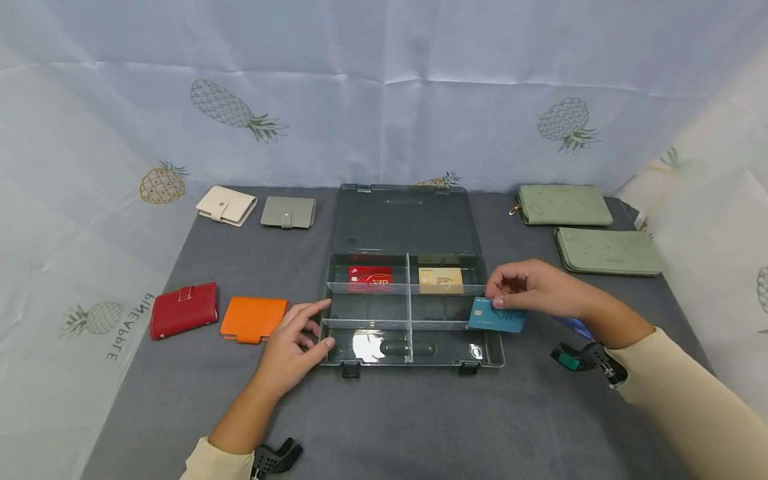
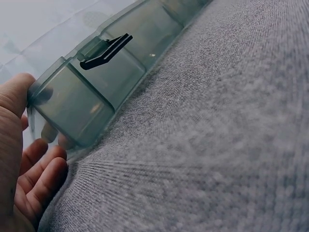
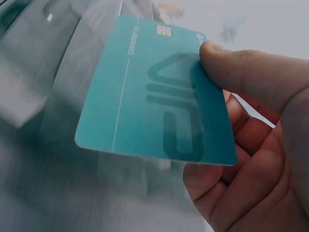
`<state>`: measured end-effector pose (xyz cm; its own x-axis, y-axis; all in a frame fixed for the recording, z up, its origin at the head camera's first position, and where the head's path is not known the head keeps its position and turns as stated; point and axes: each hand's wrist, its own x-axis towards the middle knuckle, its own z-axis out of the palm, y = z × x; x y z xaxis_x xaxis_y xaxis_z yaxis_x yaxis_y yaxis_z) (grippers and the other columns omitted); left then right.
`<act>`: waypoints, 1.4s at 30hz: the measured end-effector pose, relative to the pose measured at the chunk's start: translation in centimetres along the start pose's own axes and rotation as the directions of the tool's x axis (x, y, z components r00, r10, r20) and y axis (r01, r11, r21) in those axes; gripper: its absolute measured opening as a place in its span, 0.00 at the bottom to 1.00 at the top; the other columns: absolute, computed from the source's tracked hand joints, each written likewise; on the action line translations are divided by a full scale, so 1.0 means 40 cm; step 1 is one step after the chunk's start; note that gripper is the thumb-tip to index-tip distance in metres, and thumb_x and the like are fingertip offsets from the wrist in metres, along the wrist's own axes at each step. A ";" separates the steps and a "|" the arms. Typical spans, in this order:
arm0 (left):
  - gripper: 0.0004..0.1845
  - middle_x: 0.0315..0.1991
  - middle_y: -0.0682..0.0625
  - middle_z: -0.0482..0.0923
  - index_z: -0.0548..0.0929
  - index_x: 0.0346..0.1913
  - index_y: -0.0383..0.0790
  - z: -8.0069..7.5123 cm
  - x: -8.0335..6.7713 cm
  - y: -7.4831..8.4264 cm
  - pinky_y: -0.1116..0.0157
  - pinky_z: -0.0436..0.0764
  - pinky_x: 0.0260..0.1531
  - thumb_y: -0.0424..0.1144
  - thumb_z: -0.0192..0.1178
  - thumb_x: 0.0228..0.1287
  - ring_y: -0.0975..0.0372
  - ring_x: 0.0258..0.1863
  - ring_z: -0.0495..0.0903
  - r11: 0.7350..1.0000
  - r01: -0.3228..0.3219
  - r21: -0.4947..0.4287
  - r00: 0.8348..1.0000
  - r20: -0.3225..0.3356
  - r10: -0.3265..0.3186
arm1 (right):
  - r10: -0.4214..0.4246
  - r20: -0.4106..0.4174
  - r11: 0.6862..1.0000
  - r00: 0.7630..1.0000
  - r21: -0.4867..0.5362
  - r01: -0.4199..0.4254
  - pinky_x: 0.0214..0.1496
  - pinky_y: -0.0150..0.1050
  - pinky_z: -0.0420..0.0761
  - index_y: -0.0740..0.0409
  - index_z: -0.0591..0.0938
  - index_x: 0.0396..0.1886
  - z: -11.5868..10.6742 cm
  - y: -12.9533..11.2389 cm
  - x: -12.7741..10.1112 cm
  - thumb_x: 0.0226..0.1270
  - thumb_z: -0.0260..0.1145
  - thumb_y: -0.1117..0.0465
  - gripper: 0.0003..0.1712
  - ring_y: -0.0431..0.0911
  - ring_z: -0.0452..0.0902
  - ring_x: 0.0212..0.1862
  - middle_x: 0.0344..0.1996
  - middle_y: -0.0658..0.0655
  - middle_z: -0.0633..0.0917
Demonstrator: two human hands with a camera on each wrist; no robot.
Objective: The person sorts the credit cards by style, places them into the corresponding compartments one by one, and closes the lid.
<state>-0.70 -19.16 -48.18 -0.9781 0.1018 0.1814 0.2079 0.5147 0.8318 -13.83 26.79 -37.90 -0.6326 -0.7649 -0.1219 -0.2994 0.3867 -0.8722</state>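
Note:
An open smoky clear box [image 1: 414, 361] with several compartments sits mid-table. A red VIP card [image 1: 370, 278] lies in its back-left compartment and a gold card [image 1: 441, 280] in the back-right one. My right hand [image 1: 510, 293] pinches a teal chip card [image 1: 497, 316] between thumb and fingers, just above the box's right edge by the middle-right compartment. Close up, the teal card [image 3: 149, 96] is tilted in my right hand [image 3: 217, 111]. My left hand [image 1: 312, 327] rests against the box's front-left corner. My left hand [image 2: 19, 159] has its thumb on the box wall [image 2: 91, 92].
The box lid [image 1: 402, 220] lies open toward the back. To the left are a cream wallet [image 1: 226, 205], a grey wallet [image 1: 289, 212], a red wallet [image 1: 183, 310] and an orange wallet [image 1: 254, 318]. Two long green wallets [image 1: 564, 205] [image 1: 607, 251] lie at back right.

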 end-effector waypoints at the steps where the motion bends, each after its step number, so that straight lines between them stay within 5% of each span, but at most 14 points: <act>1: 0.35 0.58 0.48 0.78 0.79 0.74 0.47 0.000 0.001 0.000 0.66 0.84 0.34 0.35 0.76 0.63 0.64 0.33 0.80 1.000 -0.001 0.003 1.000 0.002 0.001 | -0.006 0.007 1.000 1.000 0.001 0.006 0.34 0.39 0.79 0.54 0.86 0.45 0.008 -0.003 0.018 0.76 0.70 0.69 0.06 0.46 0.76 0.32 0.33 0.51 0.84; 15: 0.35 0.56 0.48 0.78 0.79 0.74 0.47 -0.001 0.001 0.005 0.66 0.84 0.33 0.35 0.76 0.63 0.64 0.32 0.79 1.000 -0.011 0.007 1.000 0.000 0.011 | -0.097 0.098 0.995 0.990 0.023 0.095 0.38 0.38 0.79 0.57 0.88 0.45 0.105 -0.064 0.274 0.75 0.72 0.65 0.03 0.48 0.76 0.35 0.33 0.51 0.84; 29: 0.35 0.56 0.50 0.78 0.80 0.73 0.49 0.000 0.003 0.003 0.66 0.84 0.33 0.35 0.77 0.62 0.64 0.34 0.80 1.000 -0.004 0.012 1.000 -0.006 0.004 | -0.085 0.085 0.995 0.993 0.062 0.080 0.40 0.39 0.80 0.55 0.89 0.44 0.195 -0.116 0.424 0.75 0.72 0.65 0.03 0.47 0.78 0.36 0.34 0.51 0.86; 37: 0.35 0.57 0.50 0.78 0.80 0.74 0.49 -0.001 0.002 0.004 0.66 0.84 0.34 0.35 0.76 0.63 0.64 0.35 0.80 1.000 -0.011 0.004 1.000 0.000 0.011 | -0.121 0.059 0.985 0.991 -0.120 0.127 0.42 0.36 0.82 0.53 0.89 0.43 0.246 -0.136 0.446 0.73 0.74 0.64 0.03 0.40 0.81 0.36 0.34 0.45 0.88; 42: 0.35 0.57 0.50 0.78 0.79 0.74 0.50 -0.002 0.001 0.002 0.66 0.84 0.34 0.36 0.76 0.63 0.64 0.36 0.80 1.000 -0.014 0.006 1.000 0.001 0.014 | -0.157 0.032 0.936 0.987 -0.316 0.159 0.43 0.33 0.82 0.50 0.90 0.43 0.279 -0.144 0.442 0.73 0.75 0.61 0.03 0.35 0.82 0.37 0.36 0.42 0.88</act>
<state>-0.73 -19.18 -48.05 -0.9752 0.1094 0.1925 0.2212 0.5179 0.8263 -15.32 5.27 -40.32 -0.5546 -0.8321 0.0010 -0.6059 0.4030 -0.6859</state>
